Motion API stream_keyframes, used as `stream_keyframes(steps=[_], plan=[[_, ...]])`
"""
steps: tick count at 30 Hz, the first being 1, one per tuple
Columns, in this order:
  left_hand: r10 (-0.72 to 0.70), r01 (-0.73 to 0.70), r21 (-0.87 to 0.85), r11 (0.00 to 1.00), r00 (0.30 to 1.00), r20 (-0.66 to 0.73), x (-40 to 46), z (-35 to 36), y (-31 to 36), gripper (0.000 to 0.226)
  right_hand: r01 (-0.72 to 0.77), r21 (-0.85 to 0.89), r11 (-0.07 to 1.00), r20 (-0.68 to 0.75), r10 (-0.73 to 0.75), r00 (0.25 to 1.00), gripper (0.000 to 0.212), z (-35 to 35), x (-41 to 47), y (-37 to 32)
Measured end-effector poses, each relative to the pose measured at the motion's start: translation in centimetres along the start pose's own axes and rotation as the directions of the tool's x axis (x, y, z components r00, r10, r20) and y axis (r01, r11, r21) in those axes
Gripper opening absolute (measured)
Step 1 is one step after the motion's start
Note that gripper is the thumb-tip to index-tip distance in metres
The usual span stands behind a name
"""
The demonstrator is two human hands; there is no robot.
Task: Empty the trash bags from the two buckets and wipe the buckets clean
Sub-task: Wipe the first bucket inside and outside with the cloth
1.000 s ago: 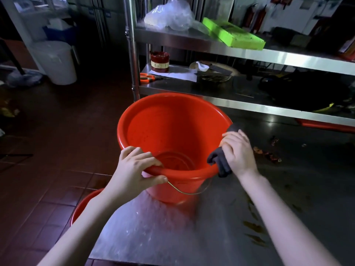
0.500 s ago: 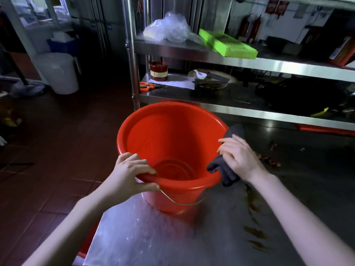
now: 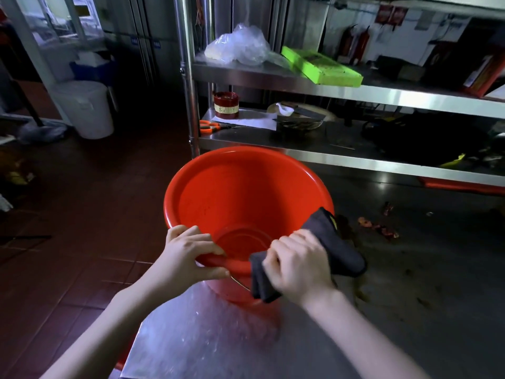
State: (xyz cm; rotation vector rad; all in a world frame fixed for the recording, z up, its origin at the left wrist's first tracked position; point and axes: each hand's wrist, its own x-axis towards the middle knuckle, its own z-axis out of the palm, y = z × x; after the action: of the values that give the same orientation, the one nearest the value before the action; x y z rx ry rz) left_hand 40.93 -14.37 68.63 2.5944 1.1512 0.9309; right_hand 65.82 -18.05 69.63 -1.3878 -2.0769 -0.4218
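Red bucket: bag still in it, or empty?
Empty: the red bucket shows bare inner wall and bottom, no bag.

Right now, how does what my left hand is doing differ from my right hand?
The left hand grips the near rim of the red bucket bare, thumb outside; the right hand holds a dark cloth draped over that rim. The left looks sharp, the right blurred. Both are at the bucket's near rim, on the steel table.

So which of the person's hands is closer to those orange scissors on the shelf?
The left. The left hand grips the red bucket's near rim, on the side below the orange scissors. The right hand holds the dark cloth on the rim farther right.
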Motion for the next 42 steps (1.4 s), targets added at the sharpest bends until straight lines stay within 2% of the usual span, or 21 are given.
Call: stream_keyframes(steps=[2,3,5,7,9,11,13,14,16,18,19,21,22,24,26,28,31,33,35,38,42], plan=[[0.017,-0.019,0.018,1.000,0.998,0.059,-0.2,-1.0,-1.2,0.046,0.134,0.028,0.991,0.128,-0.136,0.982,0.024,-0.8,1.1,5.1],[0.025,-0.028,0.021,0.999,0.994,0.106,0.0,-1.7,-1.8,0.048,0.139,0.037,0.990,0.195,-0.143,0.970,0.026,-1.2,1.8,7.4],[-0.006,0.005,0.004,1.000,0.974,0.228,0.8,-3.8,-2.9,0.055,0.036,0.029,0.999,0.247,-0.042,0.968,0.031,-1.6,2.6,10.1],[-0.083,0.100,-0.028,0.995,0.928,0.362,1.5,-5.4,-2.5,0.061,-0.110,0.050,0.993,0.192,0.098,0.976,0.032,-1.0,2.5,9.8],[-0.146,0.153,0.018,0.988,0.887,0.439,1.9,-5.4,-0.4,0.063,-0.215,0.072,0.974,0.094,0.208,0.974,0.028,-0.2,1.9,6.6],[-0.131,0.074,0.165,0.984,0.920,0.369,1.2,-3.1,2.5,0.064,-0.251,0.072,0.965,-0.031,0.254,0.967,0.025,0.6,1.0,2.0],[-0.030,-0.046,0.280,0.959,0.966,0.259,0.0,-0.3,4.0,0.055,-0.202,0.064,0.977,-0.094,0.207,0.974,0.028,0.9,-0.2,-1.8],[0.001,-0.054,0.285,0.957,0.983,0.181,-0.3,0.6,3.8,0.048,-0.145,0.067,0.987,-0.106,0.151,0.983,0.030,0.7,-0.7,-2.7],[0.060,-0.082,0.189,0.979,0.991,0.119,-0.2,0.6,2.4,0.038,0.002,0.085,0.996,-0.095,0.006,0.995,0.030,0.0,-1.0,-1.1],[0.078,-0.101,0.133,0.986,0.983,0.167,0.0,-0.2,0.9,0.037,0.109,0.085,0.990,-0.005,-0.109,0.994,0.026,-0.7,-0.5,3.3],[0.097,-0.123,0.122,0.985,0.976,0.194,0.3,-0.6,0.1,0.037,0.107,0.085,0.991,0.073,-0.114,0.991,0.027,-1.1,0.1,6.0],[0.097,-0.129,0.115,0.985,0.964,0.248,1.0,-1.6,-1.7,0.036,0.002,0.080,0.997,0.188,-0.017,0.982,0.033,-1.8,1.3,9.6],[0.069,-0.107,0.129,0.986,0.961,0.269,1.3,-2.2,-2.3,0.035,-0.054,0.073,0.996,0.190,0.039,0.981,0.035,-1.8,1.5,10.5],[0.003,-0.057,0.197,0.979,0.965,0.262,1.7,-2.9,-2.0,0.031,-0.151,0.072,0.986,0.141,0.140,0.980,0.034,-1.1,1.4,9.9],[-0.047,-0.022,0.258,0.966,0.966,0.255,1.6,-2.1,0.6,0.037,-0.239,0.083,0.967,0.034,0.237,0.971,0.027,-0.5,0.9,6.3],[0.004,-0.075,0.293,0.953,0.972,0.235,1.1,0.1,3.9,0.041,-0.258,0.073,0.963,-0.063,0.263,0.963,0.023,0.2,0.3,1.5],[-0.001,-0.033,0.272,0.962,0.992,0.123,0.2,1.9,5.5,0.043,-0.087,0.060,0.994,-0.086,0.092,0.992,0.027,0.2,-0.9,-2.8],[0.037,-0.055,0.207,0.977,0.995,0.093,-0.2,1.0,3.7,0.051,0.078,0.093,0.993,-0.046,-0.074,0.996,0.026,-0.4,-0.8,-0.4],[0.049,-0.068,0.165,0.984,0.992,0.118,-0.4,-0.5,1.3,0.058,0.144,0.107,0.984,0.024,-0.147,0.989,0.023,-1.1,-0.1,4.4],[-0.040,0.007,0.169,0.986,0.981,0.192,0.5,-2.1,-1.5,0.061,-0.002,0.129,0.992,0.129,-0.015,0.992,0.030,-1.8,1.3,9.8],[-0.114,0.053,0.273,0.961,0.971,0.212,1.0,-2.1,0.7,0.061,-0.183,0.112,0.977,0.030,0.181,0.983,0.028,-0.5,1.2,7.5]])
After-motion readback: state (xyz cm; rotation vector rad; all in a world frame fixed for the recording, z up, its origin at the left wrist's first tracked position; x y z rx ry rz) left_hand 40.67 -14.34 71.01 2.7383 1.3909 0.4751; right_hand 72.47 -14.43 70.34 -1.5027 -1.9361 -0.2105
